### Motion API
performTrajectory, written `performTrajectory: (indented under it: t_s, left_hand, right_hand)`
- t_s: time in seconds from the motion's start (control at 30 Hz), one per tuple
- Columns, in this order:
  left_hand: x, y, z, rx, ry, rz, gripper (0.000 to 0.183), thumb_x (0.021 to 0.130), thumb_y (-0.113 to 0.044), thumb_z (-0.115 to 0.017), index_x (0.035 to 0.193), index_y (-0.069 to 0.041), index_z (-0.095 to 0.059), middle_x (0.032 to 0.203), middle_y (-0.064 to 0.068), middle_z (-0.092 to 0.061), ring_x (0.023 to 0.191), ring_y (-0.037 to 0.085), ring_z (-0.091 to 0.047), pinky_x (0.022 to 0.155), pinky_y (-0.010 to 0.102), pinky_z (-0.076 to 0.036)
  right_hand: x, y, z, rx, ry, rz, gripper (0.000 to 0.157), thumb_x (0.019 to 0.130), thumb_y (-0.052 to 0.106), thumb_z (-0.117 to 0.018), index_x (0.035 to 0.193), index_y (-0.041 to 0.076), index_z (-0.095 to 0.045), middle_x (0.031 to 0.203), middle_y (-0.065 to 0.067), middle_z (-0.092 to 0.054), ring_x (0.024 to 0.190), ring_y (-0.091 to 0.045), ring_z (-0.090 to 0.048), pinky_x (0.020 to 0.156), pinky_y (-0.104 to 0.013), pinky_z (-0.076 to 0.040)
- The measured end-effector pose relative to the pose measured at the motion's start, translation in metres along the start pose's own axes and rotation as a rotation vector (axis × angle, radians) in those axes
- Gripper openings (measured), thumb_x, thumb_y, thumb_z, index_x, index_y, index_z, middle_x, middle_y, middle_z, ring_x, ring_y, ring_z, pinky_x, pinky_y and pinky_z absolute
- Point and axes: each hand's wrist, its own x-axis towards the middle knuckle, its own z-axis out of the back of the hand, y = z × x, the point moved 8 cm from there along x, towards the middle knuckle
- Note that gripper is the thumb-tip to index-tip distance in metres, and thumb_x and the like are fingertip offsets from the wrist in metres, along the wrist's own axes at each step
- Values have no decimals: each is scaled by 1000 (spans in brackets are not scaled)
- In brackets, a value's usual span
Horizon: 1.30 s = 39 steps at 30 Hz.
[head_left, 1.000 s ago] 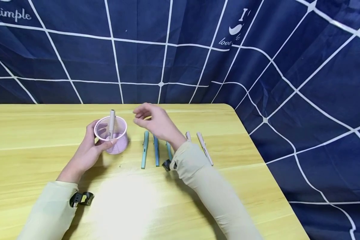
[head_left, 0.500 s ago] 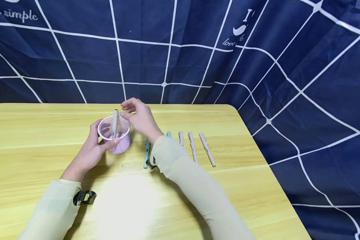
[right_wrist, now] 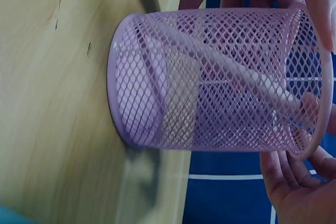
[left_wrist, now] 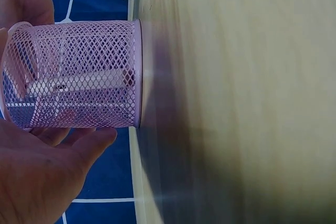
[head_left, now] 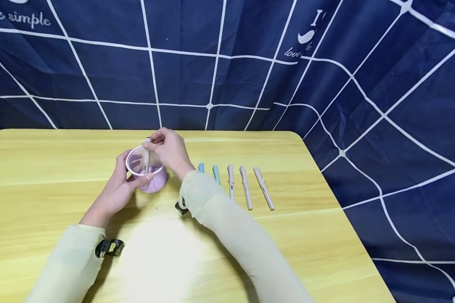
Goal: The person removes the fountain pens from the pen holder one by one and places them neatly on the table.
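A pink-purple mesh pen holder (head_left: 154, 182) stands upright at the left of the wooden table. My left hand (head_left: 113, 191) grips it from the left side, thumb near the front of the rim. Inside it leans a pale, capped pen (head_left: 146, 161). With thumb and fingers my right hand (head_left: 170, 150) pinches this pen near its top, just above the rim. Through the mesh in the right wrist view the pen (right_wrist: 231, 69) slants from the base towards my right fingertips. The left wrist view also shows the pen holder (left_wrist: 89, 72) with its base at the tabletop.
Right of the holder lie pens in a row: a blue pen (head_left: 201, 167), a teal pen (head_left: 216, 172) and several pale lilac pens (head_left: 246, 187). My right forearm (head_left: 227, 223) covers part of the row. A navy curtain (head_left: 182, 80) with white lines hangs behind the table (head_left: 307, 252).
My right hand has moved left from above the pens to the holder and now pinches the pen's top. My left hand keeps hold of the holder.
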Motion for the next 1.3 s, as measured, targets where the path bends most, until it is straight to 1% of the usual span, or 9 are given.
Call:
performTrajectory:
  t_s: [0.1,0.3,0.53,0.63,0.77,0.87,1.07,1.2,1.3]
  left_hand:
    - [1,0,-3,-4,0,-3,79,95,-14,-64,150,-1,-10,150,22,-23,138,36,-26,113,55,-22]
    - [3,0,-5,-3,1,-6,79,95,-15,-65,151,-2,-11,150,22,-24,138,35,-25,113,54,-23]
    - [6,-1,-7,1,2,-8,79,95,-15,-64,152,-3,-10,150,21,-24,138,35,-25,113,54,-23]
    - [7,-2,-9,7,1,-13,79,96,-16,-64,151,-3,-10,149,21,-25,138,36,-26,112,54,-24]
    - [8,-2,-9,13,-3,-23,79,96,-16,-64,152,-3,-9,149,21,-25,138,37,-25,112,55,-24]
    - [6,-2,-9,4,-3,-26,80,95,-15,-64,152,-3,-10,148,21,-25,137,37,-25,112,55,-23]
    - [-3,1,-3,6,-16,-19,79,95,-12,-63,152,-3,-9,149,21,-24,136,37,-25,111,58,-22]
    - [-3,1,-3,11,-13,-28,79,96,-13,-63,152,-3,-9,148,21,-25,136,37,-26,111,58,-23]
    - [-3,1,-3,10,-13,-31,79,96,-13,-63,152,-3,-9,148,21,-25,136,37,-26,111,58,-23]
  right_hand:
    - [-1,-1,1,4,-6,6,17,83,14,-81,93,9,-68,81,7,-63,73,-5,-57,68,-13,-46]
    - [-3,3,7,32,-12,48,14,85,11,-78,95,9,-68,82,6,-63,75,-5,-58,69,-12,-47]
    - [-5,4,18,142,-42,70,13,87,5,-74,100,7,-69,84,4,-65,77,-6,-59,72,-14,-49]
    - [-6,6,24,194,-68,100,14,88,2,-72,102,6,-69,88,1,-66,82,-6,-60,75,-14,-50]
    - [-9,11,33,276,-107,164,15,88,-3,-71,102,2,-69,91,-3,-66,87,-6,-61,78,-16,-52]
    - [-12,16,37,314,-128,191,16,88,-4,-71,103,1,-69,92,-4,-66,87,-7,-62,78,-17,-53]
    - [-22,21,39,312,-145,173,18,89,0,-71,106,2,-68,94,-1,-67,88,-4,-61,78,-17,-53]
    - [-27,25,48,330,-170,187,18,89,0,-70,107,2,-67,97,-3,-66,89,-6,-62,79,-18,-53]
    - [-28,29,54,359,-163,205,18,90,-1,-70,108,1,-67,100,-5,-65,91,-8,-62,80,-20,-53]
